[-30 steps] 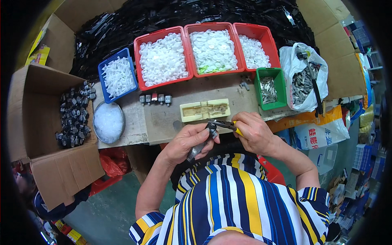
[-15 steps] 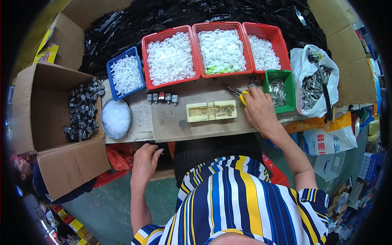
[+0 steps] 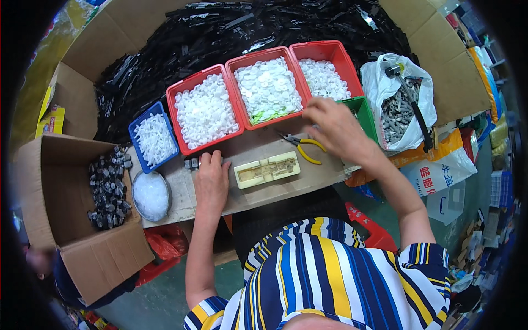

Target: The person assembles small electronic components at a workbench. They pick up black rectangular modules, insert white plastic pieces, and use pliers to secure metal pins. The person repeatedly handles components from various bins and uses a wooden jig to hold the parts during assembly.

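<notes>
A person in a blue, yellow and white striped shirt [image 3: 341, 280] worked at a narrow brown surface [image 3: 324, 175] crowded with sorting bins. The left hand [image 3: 212, 181] lay palm down on the surface, fingers together and extended toward a short row of small dark parts [image 3: 192, 163] at the near edge of the red bins, its fingertips touching or just beside them. The right hand [image 3: 335, 129] reached over the green bin [image 3: 367, 113], fingers curled downward at its near rim; whether they were closed on anything could not be told.

Between the two hands, a cream-coloured rectangular fixture [image 3: 268, 169] rested flat on the surface, and yellow-handled pliers [image 3: 301, 146] lay loose just beyond it, close beside the right hand.

Three red bins [image 3: 264, 88] stood side by side behind, each filled with small white plastic pieces, with some pale green ones at the near edge of the middle bin. A smaller blue bin [image 3: 151, 140] of white pieces sat to their left, and a round metal bowl [image 3: 150, 193] of white pieces stood near the left end of the surface. An open cardboard box [image 3: 71, 220] on the left held a pile of dark metal parts [image 3: 109, 187]. To the right, a white plastic bag [image 3: 399, 104] held grey metal parts, with a hammer [image 3: 410, 99] lying across it. A heap of black plastic strips [image 3: 247, 30] filled the background.
</notes>
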The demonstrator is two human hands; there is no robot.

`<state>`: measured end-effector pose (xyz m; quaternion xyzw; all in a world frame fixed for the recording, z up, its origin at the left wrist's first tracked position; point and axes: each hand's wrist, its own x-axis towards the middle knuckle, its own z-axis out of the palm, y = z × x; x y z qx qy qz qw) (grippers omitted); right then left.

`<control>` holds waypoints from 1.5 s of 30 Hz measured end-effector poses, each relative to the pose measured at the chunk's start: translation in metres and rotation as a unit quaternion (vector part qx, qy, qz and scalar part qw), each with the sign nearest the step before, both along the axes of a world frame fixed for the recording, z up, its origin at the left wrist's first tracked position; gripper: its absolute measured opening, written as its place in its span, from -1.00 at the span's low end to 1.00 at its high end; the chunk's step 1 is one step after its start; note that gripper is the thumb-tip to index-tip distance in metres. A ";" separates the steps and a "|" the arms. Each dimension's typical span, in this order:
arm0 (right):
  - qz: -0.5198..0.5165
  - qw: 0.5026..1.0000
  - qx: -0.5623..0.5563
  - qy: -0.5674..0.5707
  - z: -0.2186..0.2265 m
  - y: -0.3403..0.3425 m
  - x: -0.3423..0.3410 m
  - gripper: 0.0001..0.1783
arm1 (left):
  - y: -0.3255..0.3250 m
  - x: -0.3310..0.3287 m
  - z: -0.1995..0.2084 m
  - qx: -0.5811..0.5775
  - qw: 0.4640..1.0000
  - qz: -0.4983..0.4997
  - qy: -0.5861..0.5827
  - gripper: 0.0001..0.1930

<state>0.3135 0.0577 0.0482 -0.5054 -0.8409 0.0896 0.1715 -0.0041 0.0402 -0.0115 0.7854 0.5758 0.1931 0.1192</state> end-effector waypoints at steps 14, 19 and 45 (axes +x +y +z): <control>-0.104 0.994 0.027 -0.022 -0.007 0.228 0.094 -0.80 | -0.018 -0.013 0.000 -0.011 0.991 -0.024 -0.133 -0.81; -0.077 0.994 -0.070 -0.030 -0.002 0.237 0.072 -0.74 | -0.034 -0.018 -0.012 -0.137 0.925 0.106 -0.337 -0.85; 0.123 0.988 0.086 -0.033 -0.005 0.239 -0.088 -0.83 | -0.046 -0.019 0.002 -0.071 0.985 0.046 -0.153 -0.63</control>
